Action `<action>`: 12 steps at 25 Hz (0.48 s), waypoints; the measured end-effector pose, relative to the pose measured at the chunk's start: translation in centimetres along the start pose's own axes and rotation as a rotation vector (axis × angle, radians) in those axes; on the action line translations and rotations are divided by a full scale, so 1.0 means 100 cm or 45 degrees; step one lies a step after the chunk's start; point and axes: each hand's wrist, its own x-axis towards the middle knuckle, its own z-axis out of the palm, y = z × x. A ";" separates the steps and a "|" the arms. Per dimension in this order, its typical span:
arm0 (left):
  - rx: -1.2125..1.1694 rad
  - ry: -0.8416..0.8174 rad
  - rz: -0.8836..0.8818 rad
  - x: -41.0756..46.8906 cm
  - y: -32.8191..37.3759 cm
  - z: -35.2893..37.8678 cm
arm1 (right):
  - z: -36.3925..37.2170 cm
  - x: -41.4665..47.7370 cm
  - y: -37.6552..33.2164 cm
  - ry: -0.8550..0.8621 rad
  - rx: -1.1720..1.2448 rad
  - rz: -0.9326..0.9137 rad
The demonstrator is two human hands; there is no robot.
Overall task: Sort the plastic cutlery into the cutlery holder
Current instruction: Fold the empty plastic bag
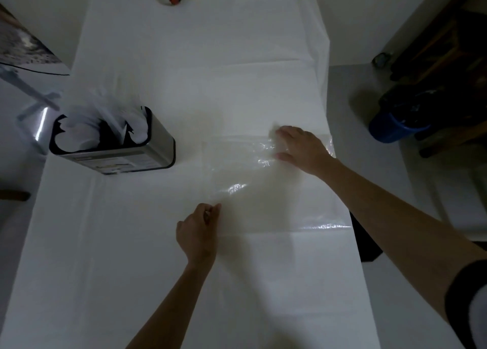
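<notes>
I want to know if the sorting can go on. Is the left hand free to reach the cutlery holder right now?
Probably yes. Only bare tablecloth lies between the left hand and the cutlery holder. But that hand seems to pinch a corner of the clear plastic bag, which it would release first.

One head-worn view, set high over the near end of the table and tilted forward and down along its length. The lens is wide: the table's long edges lean inward toward the top, and floor shows on both sides. The left forearm enters from the bottom edge, with the left hand just below centre. The right forearm comes in from the lower right corner, and the right hand is at mid-frame right. The bag lies near the middle, close enough for its creases to show. The holder sits left of centre; the table's far end meets the top edge, small and blurred
</notes>
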 end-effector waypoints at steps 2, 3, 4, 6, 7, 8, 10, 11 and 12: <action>-0.008 -0.015 -0.010 0.001 0.001 0.000 | 0.011 -0.003 0.002 0.096 -0.072 -0.083; -0.033 -0.014 -0.017 0.002 0.001 0.001 | 0.016 -0.005 0.003 0.156 -0.094 -0.099; -0.081 -0.008 -0.035 0.002 0.001 0.001 | 0.019 -0.006 0.003 0.215 -0.104 -0.090; -0.176 0.039 -0.085 0.000 0.000 0.003 | 0.017 -0.006 0.000 0.279 -0.123 -0.061; -0.194 0.082 -0.096 -0.003 -0.003 0.005 | 0.013 -0.006 -0.002 0.295 -0.125 -0.061; -0.203 0.134 -0.113 -0.007 -0.003 0.005 | 0.007 -0.009 -0.005 0.291 -0.109 -0.056; -0.305 0.187 -0.199 -0.020 -0.003 0.007 | -0.006 -0.021 -0.007 0.240 -0.045 -0.041; -0.398 0.180 -0.262 -0.027 0.001 0.008 | -0.010 -0.031 -0.007 0.239 0.010 -0.034; -0.510 0.160 -0.329 -0.034 0.006 0.010 | -0.015 -0.043 -0.006 0.238 0.081 -0.010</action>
